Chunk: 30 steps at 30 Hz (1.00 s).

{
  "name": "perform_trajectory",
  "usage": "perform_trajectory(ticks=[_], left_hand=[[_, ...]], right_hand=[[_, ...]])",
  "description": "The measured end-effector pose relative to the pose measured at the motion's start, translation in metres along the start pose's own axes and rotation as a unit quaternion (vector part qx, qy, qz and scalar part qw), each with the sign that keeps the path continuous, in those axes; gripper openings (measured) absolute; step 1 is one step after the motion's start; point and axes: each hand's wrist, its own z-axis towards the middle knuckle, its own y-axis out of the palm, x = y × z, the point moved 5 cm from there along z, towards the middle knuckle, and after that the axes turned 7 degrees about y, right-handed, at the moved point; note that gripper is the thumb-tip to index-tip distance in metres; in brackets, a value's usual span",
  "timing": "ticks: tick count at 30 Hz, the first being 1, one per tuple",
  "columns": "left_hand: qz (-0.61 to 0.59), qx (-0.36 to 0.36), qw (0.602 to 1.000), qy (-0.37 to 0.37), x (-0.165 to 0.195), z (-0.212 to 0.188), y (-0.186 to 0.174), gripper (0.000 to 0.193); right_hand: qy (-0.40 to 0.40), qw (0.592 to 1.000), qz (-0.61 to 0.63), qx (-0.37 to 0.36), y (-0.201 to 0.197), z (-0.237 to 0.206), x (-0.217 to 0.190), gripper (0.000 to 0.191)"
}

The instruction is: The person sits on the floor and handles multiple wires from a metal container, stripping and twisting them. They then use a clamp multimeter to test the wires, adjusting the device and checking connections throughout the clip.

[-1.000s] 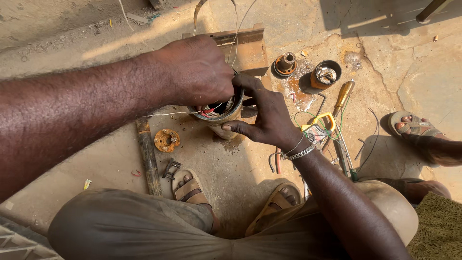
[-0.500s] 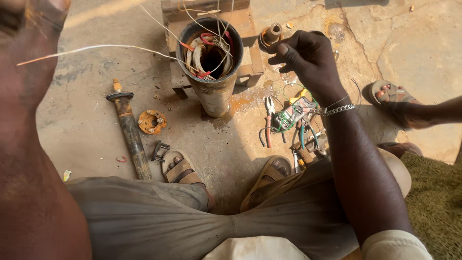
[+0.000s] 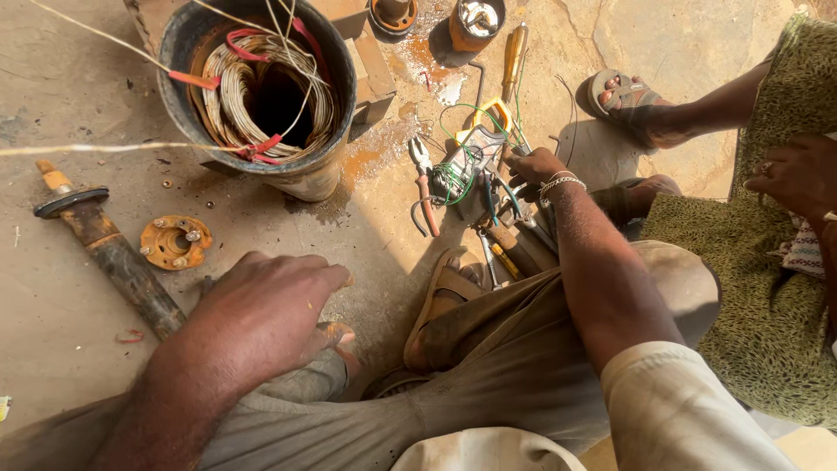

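Observation:
A round motor stator [image 3: 307, 179] with copper windings and red ties stands upright on the concrete floor, loose wires rising from it. My left hand [image 3: 261, 314] rests low over my knee near my sandalled foot, fingers loosely bent and holding nothing. With a bracelet on its wrist, my right hand [image 3: 530, 168] reaches into a pile of tools; its fingertips are hidden among them. That pile includes a yellow meter with green leads [image 3: 471, 155] and red-handled pliers [image 3: 425, 185].
A rusty rotor shaft [image 3: 113, 257] and an orange flange [image 3: 174, 242] lie on the left. A wooden-handled screwdriver [image 3: 513, 51] and small cans [image 3: 471, 22] lie behind. Another person in a green patterned garment [image 3: 741, 262] sits at right, sandalled foot [image 3: 629, 98] extended.
My left hand came down from the upper left to my knee. My right hand dropped from the small part at the back into the tool pile. The view has moved closer.

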Motion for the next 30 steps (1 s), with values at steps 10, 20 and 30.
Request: perform_trajectory(ticks=[10, 20, 30], left_hand=[[0.054, 0.036, 0.998, -0.01, -0.02, 0.018, 0.029, 0.051], [-0.063, 0.06, 0.994, 0.072, 0.02, 0.043, 0.019, 0.071], [-0.418, 0.252, 0.871, 0.053, 0.013, 0.131, 0.044, 0.065]], right_hand=[[0.087, 0.838, 0.512, 0.168, 0.023, 0.028, -0.024, 0.046], [-0.272, 0.685, 0.676, -0.017, -0.018, -0.014, -0.073, 0.037], [-0.42, 0.857, 0.27, -0.129, 0.044, -0.134, -0.014, 0.065]])
